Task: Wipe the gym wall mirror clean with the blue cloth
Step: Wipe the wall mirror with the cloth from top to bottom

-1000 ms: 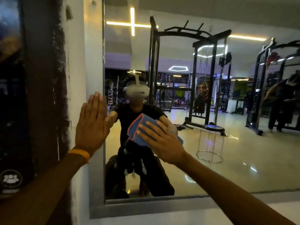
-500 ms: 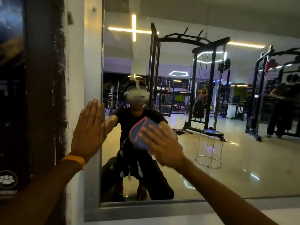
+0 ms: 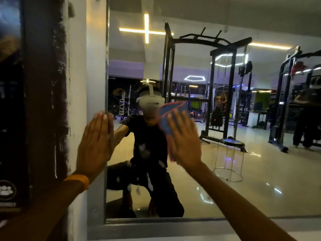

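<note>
The wall mirror [image 3: 243, 180] fills the middle and right of the head view and reflects a gym hall. My right hand [image 3: 184, 140] lies flat with straight fingers on the blue cloth [image 3: 165, 117] with its red edge, pressing it against the glass at mid-height. The cloth sticks out above and left of my fingers. My left hand [image 3: 95, 145] is flat and open against the mirror's left frame edge, an orange band on its wrist. White smears show on the glass below the cloth.
A grey frame [image 3: 97, 84] borders the mirror on the left and along the bottom [image 3: 156, 228]. Left of it stands a dark scuffed pillar [image 3: 45, 101]. The reflection shows weight racks, a round stool and a person standing at far right.
My right hand has slid the cloth up and to the right across the glass. My left hand stays flat on the frame edge. The view has shifted slightly upward.
</note>
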A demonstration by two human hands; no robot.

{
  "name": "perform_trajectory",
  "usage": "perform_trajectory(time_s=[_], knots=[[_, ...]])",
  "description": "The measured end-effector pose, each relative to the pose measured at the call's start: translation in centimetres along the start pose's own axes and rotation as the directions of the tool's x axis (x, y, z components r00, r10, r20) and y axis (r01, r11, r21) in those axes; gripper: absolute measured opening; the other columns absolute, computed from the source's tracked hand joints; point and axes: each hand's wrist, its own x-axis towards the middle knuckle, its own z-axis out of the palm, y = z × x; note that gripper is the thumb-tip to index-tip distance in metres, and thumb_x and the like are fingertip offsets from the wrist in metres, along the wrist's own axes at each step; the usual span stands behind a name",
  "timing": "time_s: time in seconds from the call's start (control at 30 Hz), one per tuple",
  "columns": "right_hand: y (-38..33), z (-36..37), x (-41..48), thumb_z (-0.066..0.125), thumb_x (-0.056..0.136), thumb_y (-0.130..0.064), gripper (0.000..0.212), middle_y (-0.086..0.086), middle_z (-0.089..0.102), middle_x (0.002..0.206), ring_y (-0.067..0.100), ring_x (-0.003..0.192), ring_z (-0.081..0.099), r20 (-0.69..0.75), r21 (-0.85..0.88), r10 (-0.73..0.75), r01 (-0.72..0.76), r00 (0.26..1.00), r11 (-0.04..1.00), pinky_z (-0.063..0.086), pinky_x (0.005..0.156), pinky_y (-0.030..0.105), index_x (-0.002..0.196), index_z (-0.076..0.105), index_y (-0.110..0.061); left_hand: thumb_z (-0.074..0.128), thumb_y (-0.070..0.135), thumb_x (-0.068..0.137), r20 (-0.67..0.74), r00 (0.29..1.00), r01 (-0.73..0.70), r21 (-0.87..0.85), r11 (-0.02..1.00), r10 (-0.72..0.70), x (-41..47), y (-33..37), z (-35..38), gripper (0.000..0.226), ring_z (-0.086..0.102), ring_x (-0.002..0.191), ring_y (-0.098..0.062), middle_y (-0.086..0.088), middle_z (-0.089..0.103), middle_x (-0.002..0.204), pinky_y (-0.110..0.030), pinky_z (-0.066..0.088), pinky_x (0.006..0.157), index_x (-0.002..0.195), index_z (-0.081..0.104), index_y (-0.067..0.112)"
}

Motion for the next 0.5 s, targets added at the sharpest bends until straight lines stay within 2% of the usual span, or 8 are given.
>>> perform_trajectory(time_s=[0.07, 0.13, 0.2, 0.27, 0.3, 0.37, 0.43, 0.5], knots=[[-0.8, 0.2, 0.7, 0.033, 0.108, -0.036, 0.060, 0.009, 0.014, 0.171, 0.025, 0.160, 0.000, -0.087, 0.054, 0.231, -0.227, 0.969, 0.972, 0.004, 0.129, 0.047, 0.163, 0.021, -0.015, 0.016, 0.039, 0.111, 0.039, 0.997, 0.063, 0.016, 0.998, -0.064, -0.2, -0.1, 0.8, 0.064, 0.001, 0.161, -0.031, -0.018, 0.005, 0.173, -0.052, 0.010, 0.130, 0.165, 0.010, 0.005], [-4.1, 1.5, -1.7, 0.036, 0.107, -0.038, 0.062, 0.010, 0.014, 0.170, 0.026, 0.160, 0.001, -0.061, 0.031, 0.231, -0.230, 0.971, 0.973, 0.001, 0.129, 0.047, 0.163, 0.023, -0.014, 0.036, 0.028, 0.111, 0.040, 0.997, 0.071, 0.001, 0.997, -0.071, -0.7, -0.5, 1.1, 0.065, -0.001, 0.161, -0.028, -0.015, 0.003, 0.173, -0.049, 0.007, 0.131, 0.165, 0.009, 0.005], [-7.2, 3.2, -7.0, 0.046, 0.102, -0.037, 0.068, 0.009, 0.015, 0.170, 0.028, 0.160, 0.001, 0.064, -0.005, -0.133, 0.133, 0.989, 0.991, -0.001, 0.129, 0.048, 0.162, 0.022, -0.015, 0.051, 0.011, 0.106, 0.002, 0.998, 0.062, -0.047, 0.997, -0.062, -1.4, -0.6, 0.8, 0.069, 0.003, 0.161, -0.030, -0.017, 0.008, 0.173, -0.042, 0.001, 0.131, 0.164, 0.012, 0.003], [-6.4, 3.3, -10.6, 0.047, 0.102, -0.035, 0.069, 0.007, 0.013, 0.170, 0.027, 0.160, 0.003, 0.195, -0.020, -0.466, 0.478, 0.863, 0.878, 0.002, 0.129, 0.048, 0.163, 0.019, -0.017, 0.045, 0.011, 0.107, -0.028, 0.999, 0.021, -0.068, 0.997, -0.023, -2.1, -0.7, 0.6, 0.065, 0.005, 0.160, -0.031, -0.017, 0.010, 0.172, -0.036, -0.005, 0.131, 0.163, 0.014, 0.003], [-4.4, 2.7, -10.4, 0.045, 0.104, -0.036, 0.066, 0.007, 0.014, 0.170, 0.028, 0.160, 0.007, 0.193, -0.024, -0.512, 0.525, 0.837, 0.850, 0.007, 0.129, 0.049, 0.163, 0.020, -0.018, 0.041, 0.015, 0.108, -0.029, 1.000, 0.009, -0.085, 0.996, -0.012, -2.5, -1.0, 0.6, 0.064, 0.004, 0.161, -0.030, -0.016, 0.009, 0.172, -0.035, -0.006, 0.130, 0.164, 0.013, 0.003], [0.3, 1.2, -8.2, 0.036, 0.108, -0.038, 0.059, 0.014, 0.020, 0.169, 0.033, 0.158, 0.015, 0.118, -0.061, -0.377, 0.386, 0.919, 0.921, 0.016, 0.126, 0.056, 0.162, 0.021, -0.016, 0.034, 0.023, 0.108, -0.002, 1.000, -0.004, -0.115, 0.993, 0.003, -3.9, -1.6, 0.8, 0.064, 0.001, 0.161, -0.026, -0.013, 0.005, 0.173, -0.036, -0.005, 0.131, 0.165, 0.010, 0.005], [5.7, -1.1, -5.6, 0.025, 0.111, -0.042, 0.059, 0.018, 0.019, 0.169, 0.036, 0.158, 0.012, 0.002, -0.076, 0.004, -0.004, 1.000, 0.997, 0.014, 0.125, 0.062, 0.163, 0.018, -0.015, 0.031, 0.027, 0.108, 0.010, 0.999, -0.034, -0.125, 0.992, 0.035, -5.4, -1.9, 1.2, 0.064, 0.000, 0.161, -0.024, -0.011, 0.004, 0.174, -0.037, -0.004, 0.131, 0.165, 0.010, 0.005], [6.7, -2.3, -4.7, 0.021, 0.112, -0.046, 0.061, 0.014, 0.014, 0.171, 0.033, 0.159, 0.006, -0.105, 0.048, 0.369, -0.366, 0.923, 0.929, 0.009, 0.126, 0.062, 0.164, 0.015, -0.015, 0.031, 0.027, 0.108, -0.002, 0.999, -0.037, -0.147, 0.988, 0.038, -6.2, -1.8, 1.5, 0.065, -0.001, 0.161, -0.024, -0.011, 0.003, 0.174, -0.039, -0.003, 0.131, 0.165, 0.010, 0.005]])
